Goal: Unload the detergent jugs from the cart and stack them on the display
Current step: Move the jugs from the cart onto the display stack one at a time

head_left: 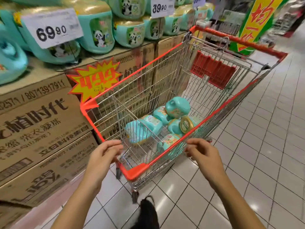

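The white tiled floor [264,146] fills your right side. On your left stands the display [49,75], a block of brown cardboard cartons [41,129] printed with Chinese text. Rows of teal detergent jugs [97,28] with panda labels sit on top of it.

The cart [148,61], wire with a red rim, stands just beside the cartons, its nearest corner pointing at you. A red seat flap [212,71] hangs at its far end. A loose wire divider [132,129] leans across the basket.

The jugs in the cart [177,108] lie tumbled in a heap on the basket bottom, on their sides and touching one another. One shows a gold ring handle.

Your left hand [105,154] is curled over the near-left rim, fingers bent round it. Your right hand [203,154] reaches the near-right rim with bent fingers. You cannot tell whether it has closed on the rim.

A white price card [52,27] reading 69.90 stands in front of the near jugs. A second card [162,6] reads 39.90. An orange and yellow starburst tag [95,80] is fixed to a carton front. A dark shoe [146,212] shows between your forearms.
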`<state>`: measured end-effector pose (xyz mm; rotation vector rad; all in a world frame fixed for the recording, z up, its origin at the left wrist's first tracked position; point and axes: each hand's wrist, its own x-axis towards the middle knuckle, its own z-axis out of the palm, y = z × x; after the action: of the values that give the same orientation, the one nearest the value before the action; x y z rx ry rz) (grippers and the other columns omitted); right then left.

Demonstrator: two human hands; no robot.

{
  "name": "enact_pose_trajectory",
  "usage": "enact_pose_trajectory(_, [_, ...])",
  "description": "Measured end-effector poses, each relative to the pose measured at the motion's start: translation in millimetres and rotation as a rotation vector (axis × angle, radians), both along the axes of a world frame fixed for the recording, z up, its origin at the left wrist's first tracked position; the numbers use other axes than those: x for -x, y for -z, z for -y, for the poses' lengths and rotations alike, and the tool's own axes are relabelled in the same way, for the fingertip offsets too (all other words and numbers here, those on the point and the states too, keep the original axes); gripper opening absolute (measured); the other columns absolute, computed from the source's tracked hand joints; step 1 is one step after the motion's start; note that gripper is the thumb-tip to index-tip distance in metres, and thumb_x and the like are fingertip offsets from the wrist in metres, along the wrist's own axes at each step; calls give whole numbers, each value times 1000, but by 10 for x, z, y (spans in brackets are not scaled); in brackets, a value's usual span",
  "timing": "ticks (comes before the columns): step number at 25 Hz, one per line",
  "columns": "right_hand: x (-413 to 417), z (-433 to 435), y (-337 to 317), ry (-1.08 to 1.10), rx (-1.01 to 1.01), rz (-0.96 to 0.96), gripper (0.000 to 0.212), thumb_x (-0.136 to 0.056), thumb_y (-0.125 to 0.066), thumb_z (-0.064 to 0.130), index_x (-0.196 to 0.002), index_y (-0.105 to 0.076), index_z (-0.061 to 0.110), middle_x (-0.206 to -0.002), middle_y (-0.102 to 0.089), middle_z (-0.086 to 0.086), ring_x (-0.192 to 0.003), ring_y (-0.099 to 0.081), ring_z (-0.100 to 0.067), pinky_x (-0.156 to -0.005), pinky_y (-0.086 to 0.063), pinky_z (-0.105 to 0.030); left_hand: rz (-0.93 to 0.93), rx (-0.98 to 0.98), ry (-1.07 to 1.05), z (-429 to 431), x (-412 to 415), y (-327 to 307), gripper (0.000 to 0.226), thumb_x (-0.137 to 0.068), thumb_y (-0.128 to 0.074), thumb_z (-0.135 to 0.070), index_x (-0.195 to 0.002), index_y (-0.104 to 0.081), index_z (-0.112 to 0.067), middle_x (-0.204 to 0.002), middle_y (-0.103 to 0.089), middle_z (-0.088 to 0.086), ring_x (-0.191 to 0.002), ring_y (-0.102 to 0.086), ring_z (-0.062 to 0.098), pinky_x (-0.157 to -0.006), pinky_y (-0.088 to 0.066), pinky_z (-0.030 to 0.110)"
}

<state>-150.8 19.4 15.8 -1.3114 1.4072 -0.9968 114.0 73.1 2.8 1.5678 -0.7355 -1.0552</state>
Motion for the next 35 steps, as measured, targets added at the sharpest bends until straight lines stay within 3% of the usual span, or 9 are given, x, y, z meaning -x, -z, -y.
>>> enact_pose_trajectory(6, [-4,1438,20,-57,41,-6,23,-89,-57,-1,-85,-66,19,-70,-67,4,-63,-61,-8,-61,-50,-18,11,48,-21,1410,222,54,17,-91,-60,-2,-98,-68,-15,-89,-71,1,-77,-63,6,-64,-49,11])
enact_pose_trajectory(12, [-210,2772,401,-196,-119,-174,21,-88,-56,-2,-83,-60,18,-80,-62,-14,-64,-54,-16,-57,-44,-18,-58,-105,-74,2706,454,487,13,-91,-60,-6,-100,-63,-15,-80,-64,3,-73,-57,12,-69,-45,28])
enact_pose_trajectory(17, [-457,3520,1052,-375,-261,-358,20,-87,-55,-1,-76,-57,17,-75,-61,-11,-55,-51,-12,-47,-40,-14,-126,-373,-331,3213,598,1226,29,-88,-47,3,-66,-55,-14,-62,-49,12,-66,-47,23,-54,-31,28])
enact_pose_trajectory(21, [-680,3982,1672,-605,-342,-491,8,-90,-56,8,-83,-56,13,-79,-61,-14,-60,-55,-18,-62,-42,-27,-186,-575,-526,3367,694,1914,31,-98,-46,-9,-123,-59,3,-122,-62,23,-113,-59,36,-80,-50,30])
enact_pose_trajectory(24, [-846,4227,2226,-736,-393,-552,6,-90,-59,13,-95,-56,14,-84,-60,-11,-77,-57,-21,-71,-40,-30,-237,-634,-774,3481,773,2391,30,-98,-48,-15,-121,-60,2,-119,-63,25,-102,-61,38,-74,-52,32])
enact_pose_trajectory(27, [-1099,4306,2761,-858,-433,-566,23,-90,-63,25,-110,-55,14,-85,-60,-5,-75,-54,-19,-67,-36,-24,-332,-643,-940,3622,801,2862,31,-101,-45,-20,-123,-58,-3,-119,-62,26,-104,-61,39,-89,-52,43])
enact_pose_trajectory(30, [-1352,4256,3267,-876,-496,-498,24,-88,-68,21,-108,-56,13,-89,-65,-11,-78,-56,-18,-66,-38,-23,-412,-586,-1050,3650,739,3305,25,-103,-41,-15,-122,-57,-10,-127,-57,17,-104,-61,34,-88,-53,31])
enact_pose_trajectory(33, [-1563,4132,3616,-939,-530,-400,18,-87,-69,13,-102,-59,12,-96,-70,-10,-78,-59,-14,-65,-45,-12,-405,-619,-1036,3587,629,3693,46,-104,-40,-23,-147,-37,-8,-139,-51,21,-123,-53,38,-100,-44,38])
enact_pose_trajectory(35, [-1670,4005,3781,-879,-565,-257,29,-88,-66,3,-116,-58,1,-109,-68,-19,-92,-63,-22,-84,-54,-29,-332,-635,-961,3517,636,3879,55,-101,-40,-33,-151,-28,-12,-139,-50,20,-123,-52,35,-100,-47,39])
